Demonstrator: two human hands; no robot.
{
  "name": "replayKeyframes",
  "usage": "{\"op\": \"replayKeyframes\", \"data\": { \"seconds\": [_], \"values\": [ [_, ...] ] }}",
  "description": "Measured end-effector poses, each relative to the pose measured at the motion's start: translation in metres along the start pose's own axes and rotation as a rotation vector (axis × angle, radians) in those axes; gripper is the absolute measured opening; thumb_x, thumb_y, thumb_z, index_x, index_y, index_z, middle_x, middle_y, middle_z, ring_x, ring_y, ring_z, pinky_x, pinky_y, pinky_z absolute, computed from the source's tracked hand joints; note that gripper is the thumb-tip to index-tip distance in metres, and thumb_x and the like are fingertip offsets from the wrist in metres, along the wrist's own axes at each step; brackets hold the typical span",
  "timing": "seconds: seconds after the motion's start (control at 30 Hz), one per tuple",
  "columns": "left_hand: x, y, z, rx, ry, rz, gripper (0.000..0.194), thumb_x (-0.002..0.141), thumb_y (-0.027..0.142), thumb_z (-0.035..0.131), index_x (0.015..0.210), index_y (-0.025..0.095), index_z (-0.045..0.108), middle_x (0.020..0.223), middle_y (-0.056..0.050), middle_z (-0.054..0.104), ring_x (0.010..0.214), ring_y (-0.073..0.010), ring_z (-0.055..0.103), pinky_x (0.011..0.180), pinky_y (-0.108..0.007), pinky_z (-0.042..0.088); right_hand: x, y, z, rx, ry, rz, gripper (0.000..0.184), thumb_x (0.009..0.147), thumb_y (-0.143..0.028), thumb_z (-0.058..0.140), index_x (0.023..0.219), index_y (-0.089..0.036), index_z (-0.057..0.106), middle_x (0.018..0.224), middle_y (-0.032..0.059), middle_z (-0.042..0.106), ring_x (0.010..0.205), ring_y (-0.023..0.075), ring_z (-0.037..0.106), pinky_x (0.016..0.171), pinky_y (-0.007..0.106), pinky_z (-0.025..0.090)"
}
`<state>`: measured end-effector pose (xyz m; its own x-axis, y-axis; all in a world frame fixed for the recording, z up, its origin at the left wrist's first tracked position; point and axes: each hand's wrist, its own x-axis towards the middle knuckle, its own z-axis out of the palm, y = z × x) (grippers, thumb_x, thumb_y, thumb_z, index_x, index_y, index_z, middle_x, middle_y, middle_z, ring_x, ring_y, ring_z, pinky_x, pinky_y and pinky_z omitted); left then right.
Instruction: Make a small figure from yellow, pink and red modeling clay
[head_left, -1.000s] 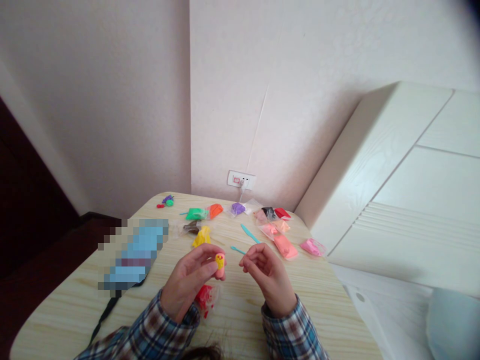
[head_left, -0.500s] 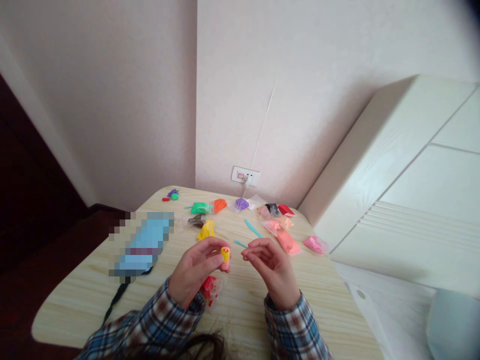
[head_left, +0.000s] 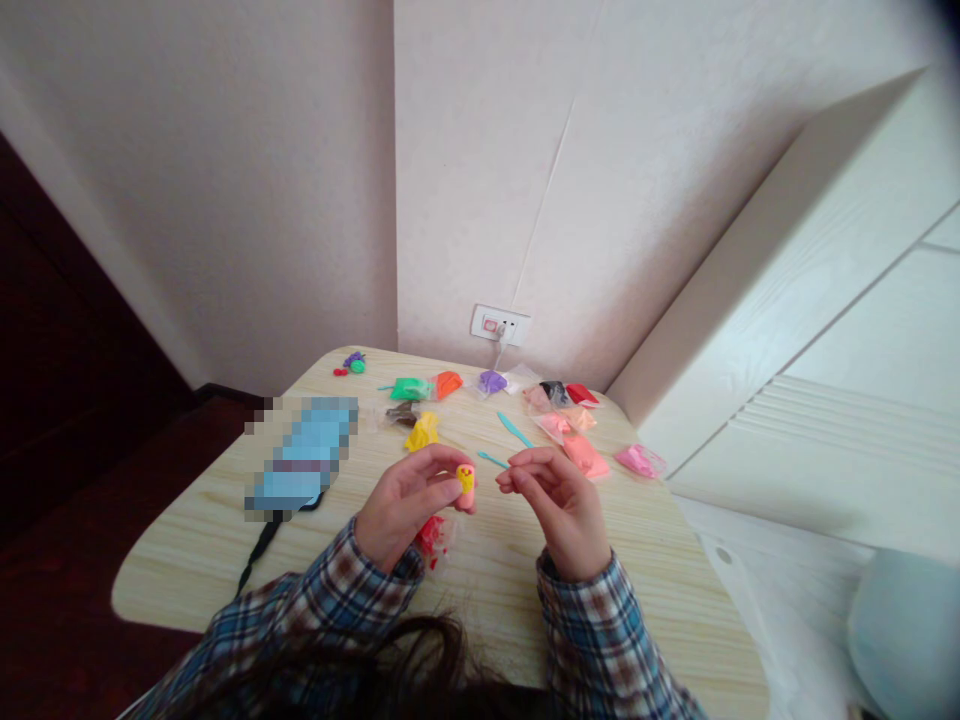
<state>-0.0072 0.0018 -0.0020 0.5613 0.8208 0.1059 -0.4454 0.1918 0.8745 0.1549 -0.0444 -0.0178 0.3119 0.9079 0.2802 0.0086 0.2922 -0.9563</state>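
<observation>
Between the thumb and fingers of my left hand [head_left: 409,500] is a small clay figure [head_left: 466,486], pink with a yellow front and dark marks like a face. My right hand [head_left: 559,505] is a short way to the right of it, thumb and fingertips pressed together. Whatever that pinch holds, if anything, is too small to make out. Just beyond the right fingertips lies a thin blue modelling tool [head_left: 491,459], partly covered by the hand. A bag of red clay [head_left: 433,540] lies below my left hand, partly hidden by the wrist.
Bags of yellow clay [head_left: 422,431], green clay [head_left: 412,388], purple clay [head_left: 493,382] and coral clay [head_left: 585,456] lie across the wooden table [head_left: 202,540]. A blue clay knife [head_left: 514,429] is among them. A blurred phone-like device [head_left: 304,455] with a black strap rests at left.
The camera view has shifted, so the table and hands appear slightly higher and further right. My left hand keeps the clay figure and my right hand keeps its pinch.
</observation>
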Motion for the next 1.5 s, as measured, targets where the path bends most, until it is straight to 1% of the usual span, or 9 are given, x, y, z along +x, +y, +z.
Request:
{"op": "replayKeyframes", "data": {
  "seconds": [0.17, 0.33, 0.57, 0.83, 0.97, 1.1, 1.2, 1.37, 1.5],
  "values": [
    [0.000, -0.001, 0.000, -0.006, -0.010, 0.001, 0.022, 0.066, 0.024, 0.073, 0.083, 0.013, 0.064, 0.065, 0.000, 0.062, 0.059, -0.0102, 0.056, 0.059, -0.024, 0.042, -0.001, -0.002, 0.000, -0.118, 0.046, -0.076, 0.014, 0.069, -0.028, 0.070, 0.078, -0.020, 0.062, 0.070, 0.0004, 0.065, 0.068, 0.0123, 0.062, 0.066, 0.026, 0.052],
    [0.000, -0.002, 0.000, -0.021, -0.022, 0.008, 0.021, 0.066, 0.022, 0.073, 0.083, 0.013, 0.065, 0.064, 0.001, 0.061, 0.059, -0.0097, 0.055, 0.059, -0.023, 0.043, -0.002, -0.004, 0.001, -0.040, 0.012, -0.075, 0.008, 0.075, -0.026, 0.065, 0.082, -0.021, 0.063, 0.072, 0.0004, 0.067, 0.068, 0.0126, 0.064, 0.068, 0.028, 0.054],
    [0.001, -0.001, 0.001, -0.011, -0.032, 0.003, 0.020, 0.067, 0.022, 0.072, 0.083, 0.013, 0.065, 0.064, 0.001, 0.062, 0.059, -0.0098, 0.056, 0.058, -0.023, 0.043, -0.001, -0.004, -0.002, -0.153, 0.006, -0.139, 0.005, 0.073, -0.023, 0.067, 0.076, -0.022, 0.069, 0.077, 0.0018, 0.067, 0.076, 0.0137, 0.061, 0.072, 0.027, 0.052],
    [0.001, -0.001, 0.000, -0.009, -0.033, -0.001, 0.020, 0.067, 0.022, 0.072, 0.083, 0.013, 0.065, 0.066, 0.001, 0.063, 0.059, -0.0095, 0.057, 0.058, -0.023, 0.043, 0.000, -0.004, 0.000, -0.023, 0.015, -0.052, 0.019, 0.063, -0.029, 0.076, 0.076, -0.022, 0.066, 0.070, -0.0012, 0.064, 0.065, 0.0113, 0.059, 0.063, 0.026, 0.052],
    [0.000, -0.001, 0.000, -0.007, -0.017, -0.016, 0.022, 0.065, 0.023, 0.074, 0.082, 0.013, 0.064, 0.066, 0.000, 0.063, 0.059, -0.0102, 0.057, 0.058, -0.023, 0.043, 0.000, -0.006, 0.001, -0.023, -0.011, -0.010, 0.014, 0.065, -0.032, 0.073, 0.072, -0.021, 0.067, 0.070, 0.0005, 0.066, 0.066, 0.0127, 0.060, 0.064, 0.028, 0.051],
    [-0.001, 0.000, 0.001, 0.006, -0.012, -0.021, 0.022, 0.065, 0.023, 0.074, 0.082, 0.013, 0.063, 0.066, 0.000, 0.062, 0.058, -0.0098, 0.057, 0.058, -0.023, 0.043, -0.001, -0.008, 0.001, -0.008, 0.011, -0.011, 0.016, 0.067, -0.034, 0.071, 0.067, -0.019, 0.065, 0.061, -0.0007, 0.063, 0.056, 0.0109, 0.055, 0.055, 0.026, 0.047],
    [-0.001, 0.000, 0.001, 0.007, -0.012, -0.023, 0.023, 0.065, 0.023, 0.074, 0.082, 0.012, 0.063, 0.066, 0.000, 0.062, 0.058, -0.0097, 0.057, 0.058, -0.023, 0.044, -0.001, -0.010, 0.000, -0.096, 0.050, -0.040, 0.022, 0.067, -0.037, 0.070, 0.062, -0.018, 0.059, 0.055, -0.0033, 0.055, 0.053, 0.0091, 0.049, 0.051, 0.024, 0.041],
    [-0.001, 0.000, 0.000, 0.004, -0.018, -0.018, 0.023, 0.065, 0.023, 0.073, 0.083, 0.012, 0.063, 0.066, 0.001, 0.062, 0.059, -0.0094, 0.057, 0.058, -0.023, 0.044, -0.003, -0.011, 0.000, -0.334, 0.031, -0.126, 0.031, 0.082, -0.041, 0.052, 0.060, -0.019, 0.049, 0.056, -0.0037, 0.047, 0.055, 0.0096, 0.045, 0.055, 0.024, 0.038],
    [-0.001, -0.001, 0.000, 0.003, -0.023, -0.013, 0.023, 0.066, 0.023, 0.073, 0.084, 0.012, 0.063, 0.066, 0.000, 0.062, 0.059, -0.0094, 0.057, 0.058, -0.022, 0.043, -0.003, -0.007, 0.003, -0.374, -0.005, -0.182, 0.021, 0.083, -0.034, 0.051, 0.068, -0.020, 0.050, 0.064, -0.0018, 0.050, 0.062, 0.0117, 0.047, 0.059, 0.026, 0.040]
  ]
}}
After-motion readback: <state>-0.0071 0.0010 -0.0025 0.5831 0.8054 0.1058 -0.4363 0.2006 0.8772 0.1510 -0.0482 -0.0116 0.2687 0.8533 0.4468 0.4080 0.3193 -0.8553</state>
